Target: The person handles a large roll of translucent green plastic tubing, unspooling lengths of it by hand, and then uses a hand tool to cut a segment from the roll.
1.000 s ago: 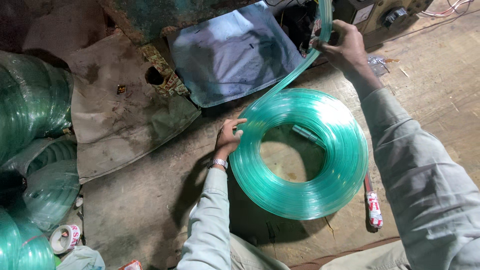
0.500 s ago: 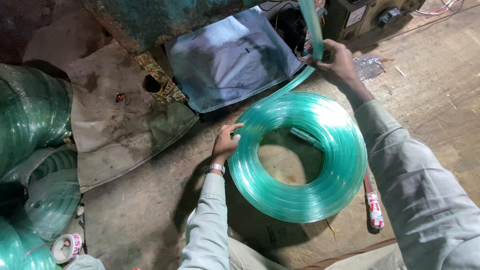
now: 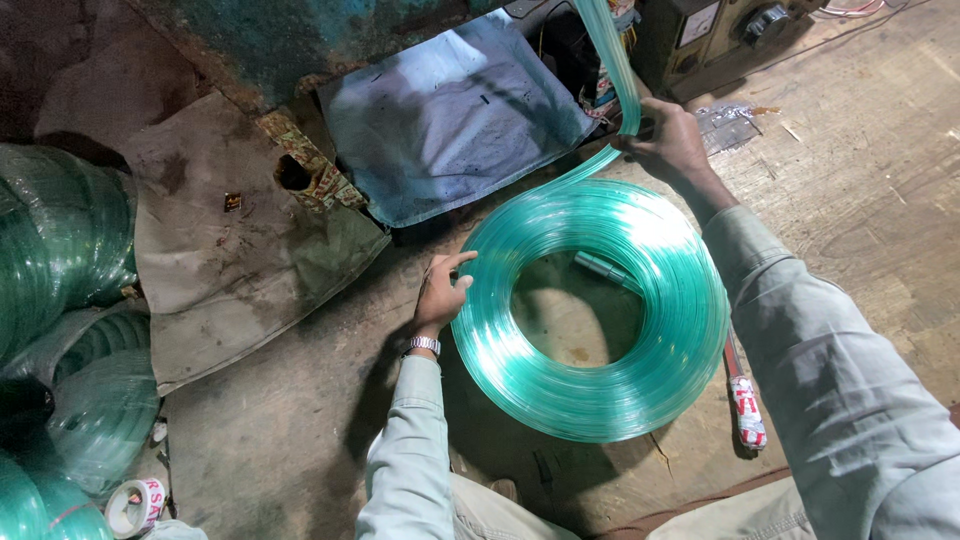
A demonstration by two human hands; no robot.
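While the hose coil point(image 3: 590, 315) lies flat on the floor point(image 3: 280, 450) at centre, the left hand point(image 3: 442, 292) rests open-fingered on its nine-o'clock rim. The right hand point(image 3: 668, 140), at one o'clock, is clamped on the loose hose end point(image 3: 612, 60). A blue sheet point(image 3: 450, 115) lies at eleven o'clock.

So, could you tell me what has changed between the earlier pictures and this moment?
The right hand, still gripping the green tube, has shifted slightly down and left along it, so the tube now rises steeply from the hand instead of slanting. The left hand stays on the outer rim of the flat green coil. The coil, the blue sheet and the wrapped coils at the left have not moved.
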